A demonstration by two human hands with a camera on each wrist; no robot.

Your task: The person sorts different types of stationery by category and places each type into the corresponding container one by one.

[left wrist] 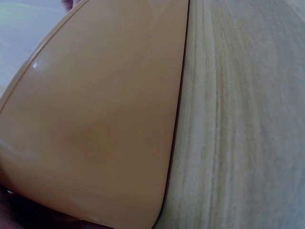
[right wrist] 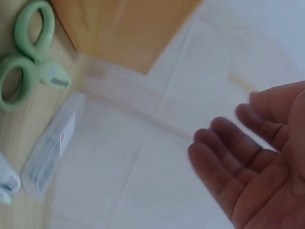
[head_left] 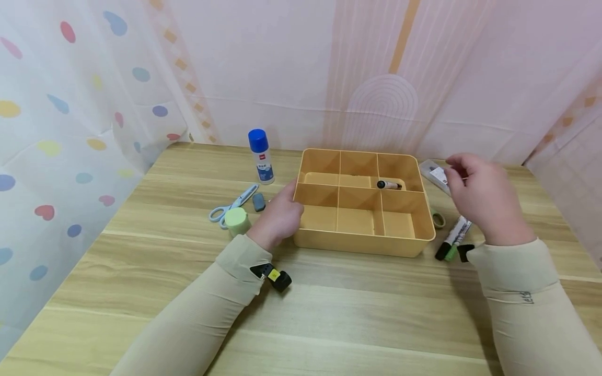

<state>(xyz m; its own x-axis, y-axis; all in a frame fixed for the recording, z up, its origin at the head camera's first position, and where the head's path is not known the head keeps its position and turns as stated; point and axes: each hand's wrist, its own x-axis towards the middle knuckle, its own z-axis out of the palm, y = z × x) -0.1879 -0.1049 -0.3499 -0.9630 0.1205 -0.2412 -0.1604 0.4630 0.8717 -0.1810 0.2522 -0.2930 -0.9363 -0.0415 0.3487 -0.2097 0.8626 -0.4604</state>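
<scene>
The left hand [head_left: 277, 215] touches the left side of a tan divided box [head_left: 362, 244] on the surface [head_left: 367, 313]; its grip cannot be told. Right of the box, the right hand [head_left: 489, 198] hovers empty, fingers loosely bent, near a clear case [head_left: 433, 175].

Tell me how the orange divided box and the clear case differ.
The orange box is opaque; the clear case is see-through, with a white label.
The box is broad, with six compartments; the case is much smaller and narrow.
The left hand touches the box; the right hand is near the case, its fingers apart from it.
Both rest on the wooden table.
</scene>
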